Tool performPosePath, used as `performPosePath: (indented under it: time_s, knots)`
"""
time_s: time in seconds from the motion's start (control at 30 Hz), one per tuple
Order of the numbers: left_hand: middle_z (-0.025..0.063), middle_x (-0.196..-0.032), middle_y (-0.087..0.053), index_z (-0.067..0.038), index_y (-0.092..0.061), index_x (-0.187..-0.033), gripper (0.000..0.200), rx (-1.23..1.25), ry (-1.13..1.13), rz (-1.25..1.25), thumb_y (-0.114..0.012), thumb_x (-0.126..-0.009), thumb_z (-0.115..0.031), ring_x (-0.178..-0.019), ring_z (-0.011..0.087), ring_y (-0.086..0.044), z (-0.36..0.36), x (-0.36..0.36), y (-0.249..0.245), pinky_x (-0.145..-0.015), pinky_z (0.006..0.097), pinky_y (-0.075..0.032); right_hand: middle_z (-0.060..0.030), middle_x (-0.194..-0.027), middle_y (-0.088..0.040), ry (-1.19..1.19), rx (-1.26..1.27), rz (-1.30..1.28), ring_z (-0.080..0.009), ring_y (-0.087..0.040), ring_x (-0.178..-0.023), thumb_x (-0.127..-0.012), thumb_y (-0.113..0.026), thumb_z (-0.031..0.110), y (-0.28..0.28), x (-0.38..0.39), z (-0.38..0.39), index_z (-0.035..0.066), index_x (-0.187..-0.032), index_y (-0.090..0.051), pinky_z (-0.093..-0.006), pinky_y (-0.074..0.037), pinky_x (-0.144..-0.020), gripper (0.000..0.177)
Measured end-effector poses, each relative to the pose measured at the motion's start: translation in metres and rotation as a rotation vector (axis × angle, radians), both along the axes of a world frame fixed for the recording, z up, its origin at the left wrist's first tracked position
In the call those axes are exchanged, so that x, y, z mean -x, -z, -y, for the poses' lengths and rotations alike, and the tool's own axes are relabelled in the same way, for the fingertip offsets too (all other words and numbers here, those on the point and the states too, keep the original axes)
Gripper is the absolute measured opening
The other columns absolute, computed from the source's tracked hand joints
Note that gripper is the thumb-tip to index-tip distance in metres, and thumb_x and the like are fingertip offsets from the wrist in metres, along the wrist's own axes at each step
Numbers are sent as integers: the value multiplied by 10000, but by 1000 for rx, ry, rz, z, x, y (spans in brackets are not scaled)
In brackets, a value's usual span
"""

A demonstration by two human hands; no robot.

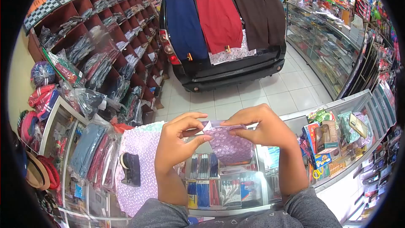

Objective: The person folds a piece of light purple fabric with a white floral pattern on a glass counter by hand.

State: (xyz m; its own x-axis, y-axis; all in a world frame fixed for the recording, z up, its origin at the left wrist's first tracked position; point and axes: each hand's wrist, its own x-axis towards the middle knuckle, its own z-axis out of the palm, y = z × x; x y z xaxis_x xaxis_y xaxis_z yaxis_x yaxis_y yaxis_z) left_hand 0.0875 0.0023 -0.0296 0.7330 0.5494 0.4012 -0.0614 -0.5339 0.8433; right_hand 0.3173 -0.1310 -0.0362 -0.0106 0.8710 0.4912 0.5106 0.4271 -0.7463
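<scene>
While aloft, floral cloth (230,145) between left hand (177,141) and right hand (263,128)

Bright, even light, barely any hard shadows. Big fisheye warp: black ring round the frame, shelves (105,38) at 10 o'clock bend hard. Glare on the glass counter (259,188) at 6; patterned cloth (230,145) dead centre is sharp.

Both forearms are bare, with heathered grey sleeves (303,207) pushed up near the elbows.
</scene>
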Motion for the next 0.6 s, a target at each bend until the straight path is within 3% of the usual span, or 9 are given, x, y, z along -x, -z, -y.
performPosePath:
  time_s: [0.03,0.1,0.37,0.43,0.5,0.6]
  knots:
    - [203,-1214,-720,50,-712,-983,265,-114,17,-57,-871,-776,2,-1097,239,-730,0,0,-1,-935,355,-629,-142,-1009,-799,-1,9,-3,-243,-771,-880,-783,-834,15,1,0,1,12,-1073,-802,-331,-588,-803,292]
    - [213,-1209,-719,60,-724,-962,254,-108,27,-58,-877,-772,-12,-1088,241,-730,2,-4,-1,-932,346,-626,-163,-951,-777,25,-20,-5,-293,-739,-806,-807,-806,26,3,-1,2,20,-1069,-798,-372,-568,-735,262]
    - [190,-1141,-749,54,-761,-1005,268,-104,-16,-51,-874,-780,-38,-1041,258,-752,14,-15,2,-913,344,-609,-153,-938,-779,53,85,-49,-308,-737,-784,-815,-802,34,-6,3,6,-12,-995,-784,-360,-576,-735,186]
    - [177,-1111,-760,45,-765,-1013,267,-216,-45,-67,-868,-786,-51,-1011,264,-758,11,-16,4,-896,341,-591,-153,-937,-779,47,95,-54,-311,-737,-787,-814,-806,41,-7,2,6,-10,-997,-785,-359,-577,-736,191]
    - [173,-1070,-768,40,-769,-996,242,-230,-49,-57,-859,-796,-61,-976,268,-760,11,-17,3,-874,340,-577,-121,-982,-789,23,119,16,-225,-762,-859,-805,-864,83,-7,0,8,9,-1007,-792,-323,-603,-738,226]
    - [172,-1046,-771,43,-771,-976,214,-226,-70,-83,-851,-802,-53,-941,261,-758,10,-14,5,-857,337,-575,-126,-986,-790,82,-50,123,-237,-768,-872,-778,-886,99,-3,-2,9,18,-1009,-796,-328,-601,-764,261]
